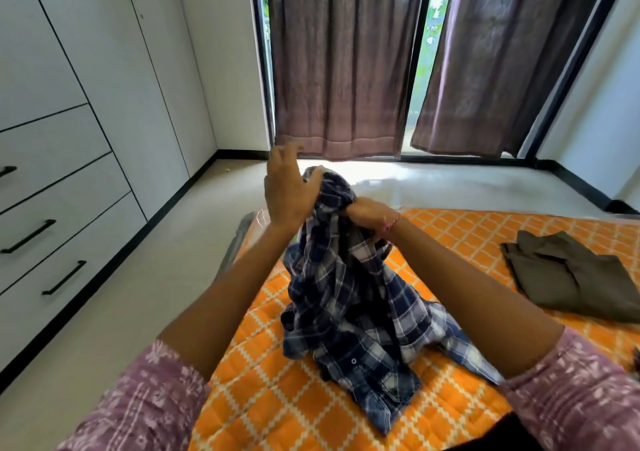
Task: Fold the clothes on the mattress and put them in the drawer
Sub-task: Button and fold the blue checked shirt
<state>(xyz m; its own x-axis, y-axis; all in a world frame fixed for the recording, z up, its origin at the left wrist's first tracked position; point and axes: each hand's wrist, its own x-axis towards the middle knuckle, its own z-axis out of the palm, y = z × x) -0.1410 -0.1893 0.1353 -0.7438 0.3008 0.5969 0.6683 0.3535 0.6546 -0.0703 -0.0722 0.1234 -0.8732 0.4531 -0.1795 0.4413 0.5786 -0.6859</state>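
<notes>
A blue and white plaid shirt [349, 298] is lifted by its top above the orange patterned mattress [277, 409], its lower part still bunched on the cover. My right hand [367, 213] grips the raised cloth in a fist. My left hand [287, 191] is beside it at the shirt's top, thumb against the fabric and fingers spread upward. A grey-brown garment [571, 274] lies spread on the mattress at the right. The closed white drawers [59, 229] with black handles are in the wardrobe at the left.
Pale floor [145, 294] lies between the mattress and the wardrobe. Brown curtains [339, 62] hang over a glass door at the far wall. A small dark item [636, 357] shows at the right edge of the mattress.
</notes>
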